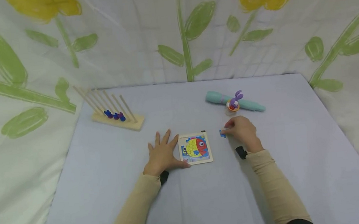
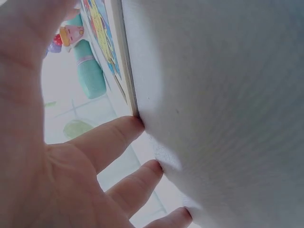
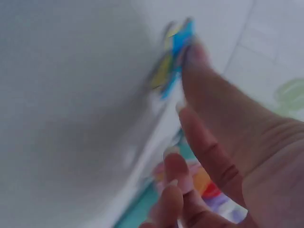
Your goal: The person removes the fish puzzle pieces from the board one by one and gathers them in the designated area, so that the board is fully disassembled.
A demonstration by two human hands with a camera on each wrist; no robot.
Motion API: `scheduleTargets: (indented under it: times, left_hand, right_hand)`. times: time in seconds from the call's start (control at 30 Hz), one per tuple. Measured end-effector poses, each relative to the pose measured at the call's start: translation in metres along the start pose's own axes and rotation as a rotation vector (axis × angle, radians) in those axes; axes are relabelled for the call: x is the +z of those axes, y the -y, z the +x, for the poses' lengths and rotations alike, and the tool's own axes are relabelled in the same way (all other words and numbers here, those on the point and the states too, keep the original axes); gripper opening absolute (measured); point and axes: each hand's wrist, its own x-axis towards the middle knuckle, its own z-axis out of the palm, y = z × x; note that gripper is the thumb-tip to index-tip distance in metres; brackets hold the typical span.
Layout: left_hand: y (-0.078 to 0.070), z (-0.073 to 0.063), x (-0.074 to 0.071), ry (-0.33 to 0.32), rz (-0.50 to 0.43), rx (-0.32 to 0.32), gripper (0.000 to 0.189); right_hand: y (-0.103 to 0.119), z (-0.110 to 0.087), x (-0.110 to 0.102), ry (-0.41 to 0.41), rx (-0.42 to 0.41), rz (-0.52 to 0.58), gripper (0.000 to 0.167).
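Your left hand (image 1: pixel 162 157) is spread wide and grips nothing, its thumb and index finger resting along the left side of the square pale-wood puzzle tray (image 1: pixel 200 162). Your right hand (image 1: pixel 242 130), fingers loosely bent, has its thumb on a small blue-and-yellow jigsaw piece (image 3: pixel 182 40); whether a finger pinches it from behind, you cannot tell. That piece sits to the right of the tray, apart from it, over the white bench (image 1: pixel 207 203).

The piece may slip or flip if only your thumb tip bears on it. The tray could skid or twist if your left hand presses unevenly, jogging the yellow-and-red fish picture (image 1: pixel 195 148) inside. Just beyond your right hand stands the small purple-eared toy figure (image 1: pixel 235 103); a careless knuckle could topple it.

Count 2 hands, 1 tray, 1 loose piece that shows, 1 figure, 1 long teal tapered tube (image 1: pixel 216 97) behind it at far right, and 1 light-wood rod rack (image 1: pixel 115 123) at far left. The rack carries at least 4 blue and purple beads; its slanting rods overlap too much to count surely.
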Motion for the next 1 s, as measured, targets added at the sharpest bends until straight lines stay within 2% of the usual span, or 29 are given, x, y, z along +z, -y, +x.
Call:
scheduleTargets:
  times: [0.07,0.13,0.37,0.53,0.67,0.8,1.0]
  left_hand:
    - [0.000,0.000,0.000,-0.002,-0.005,0.001,0.118]
    - [0.000,-0.001,0.001,0.000,-0.004,0.000,0.118]
    - [0.001,0.000,0.002,-0.021,0.019,0.006,0.117]
    - [0.001,-0.001,0.001,-0.018,0.023,0.011,0.116]
    - [-0.002,-0.001,0.000,-0.015,0.020,0.011,0.117]
    - [-0.003,0.000,0.000,-0.019,0.016,0.009,0.117]
    - [-0.001,-0.001,0.001,-0.017,0.024,-0.001,0.117]
  right_hand:
    - [0.009,-0.003,0.005,-0.036,-0.025,-0.038,0.035]
    - [0.023,-0.007,0.010,-0.054,-0.090,-0.038,0.033]
    - [0.065,-0.015,0.035,-0.021,-0.309,0.011,0.022]
    - [0.076,-0.014,0.061,-0.007,-0.419,-0.010,0.024]
    - [0.080,-0.013,0.066,0.004,-0.400,-0.096,0.029]
    - [0.079,-0.014,0.057,0.014,-0.333,-0.186,0.029]
    - [0.080,-0.014,0.047,0.127,-0.311,-0.177,0.030]
